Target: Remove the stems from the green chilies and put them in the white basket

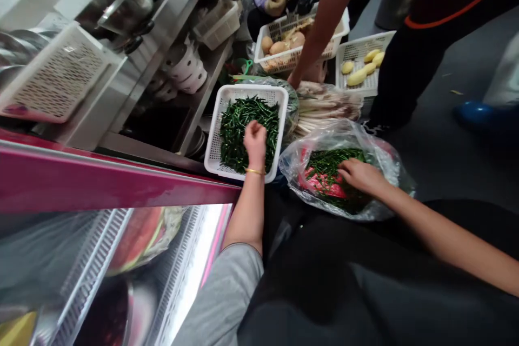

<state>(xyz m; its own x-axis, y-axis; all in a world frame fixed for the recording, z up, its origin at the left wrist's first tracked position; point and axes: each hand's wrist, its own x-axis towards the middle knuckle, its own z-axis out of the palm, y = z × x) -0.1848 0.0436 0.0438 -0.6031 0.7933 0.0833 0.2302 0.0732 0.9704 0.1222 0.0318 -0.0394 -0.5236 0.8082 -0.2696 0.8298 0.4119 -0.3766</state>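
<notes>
My left hand [255, 143] is just over a white plastic basket [283, 113] filled with dark green chili peppers [237, 127]. Its fingers are curled together, and whatever they hold is too small to make out. To the right, my right hand [360, 175] reaches over a clear plastic bag [295, 165], fingers bent and closed at the tips. I cannot see what, if anything, is pinched there. Inside that bag lie thin green stems or peppers [324, 161] and a piece of red plastic [330, 186].
Behind are bundled scallions [324, 113], a crate of potatoes [279, 47] and a basket of peeled potatoes [359, 75]. A co-worker's gloved hand [275, 4] holds a potato; another person's arm [324, 27] reaches down. Steel shelving [162, 27] and a lit display fridge [121, 184] flank the left.
</notes>
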